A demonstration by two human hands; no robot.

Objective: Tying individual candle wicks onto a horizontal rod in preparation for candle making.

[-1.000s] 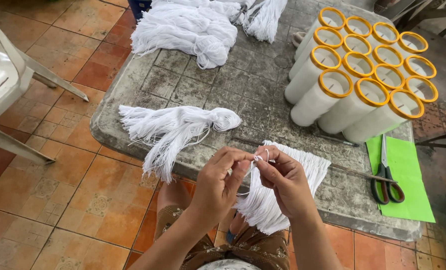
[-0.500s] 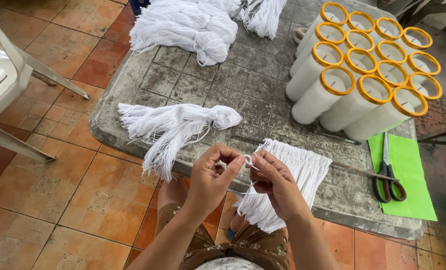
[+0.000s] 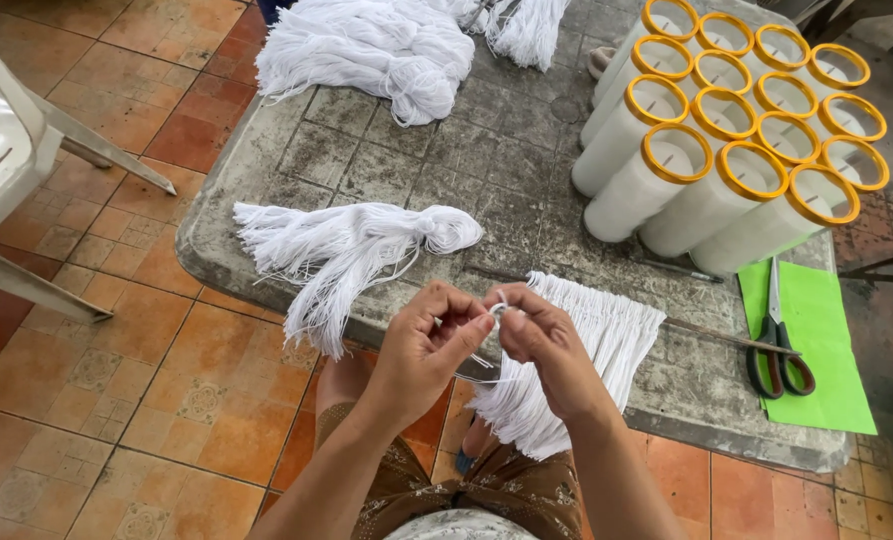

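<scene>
My left hand [image 3: 428, 345] and my right hand [image 3: 538, 340] meet just in front of me, over the near edge of the counter [image 3: 486, 170]. Both are pinched nearly closed on a short white thread [image 3: 496, 303]; a small loop of it stands up between my fingertips, and a thin strand trails down below my left palm. My grip is tight, thumb against forefinger on each side, the other fingers curled in.

Right behind my right hand a fringe of cut white threads [image 3: 576, 355] drapes over the counter's edge and hangs toward my lap. To the left lies a knotted bundle of white yarn [image 3: 351, 245], its loose ends spilling over the edge. A thin rod [image 3: 726, 338] runs from the fringe toward the scissors [image 3: 778, 350], which rest on a green sheet [image 3: 816, 350] at the right. Further back lie white tubes with yellow rims [image 3: 736, 130], stacked on their sides, and a big heap of white yarn [image 3: 366, 50]. A white plastic chair [image 3: 11, 170] stands on the tiled floor to my left.
</scene>
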